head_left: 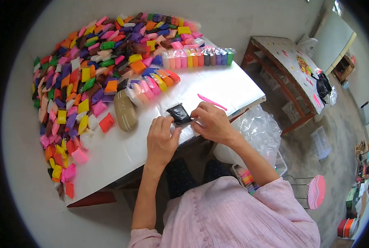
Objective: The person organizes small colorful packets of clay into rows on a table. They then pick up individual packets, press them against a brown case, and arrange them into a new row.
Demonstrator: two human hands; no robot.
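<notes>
A small black packet (179, 113) with a shiny wrapper lies at the white table's front edge, between both hands. My left hand (163, 139) is closed, its curled fingertips at the packet's lower left side. From the other side, my right hand (211, 122) pinches the packet's right corner with bent fingers. The fingertips are partly hidden. Just beyond my right hand lies a pink plastic knife (212, 101). To the left rests a taupe oblong case (125, 110) with pale stripes.
A big heap of colourful packets (89, 66) covers the table's left and back. Two clear-wrapped rows, one farther back (199, 58) and one nearer (153, 85), lie beside it. Right of the table are a clear plastic bag (256, 134), a pink-topped stool (316, 192) and another table (283, 58).
</notes>
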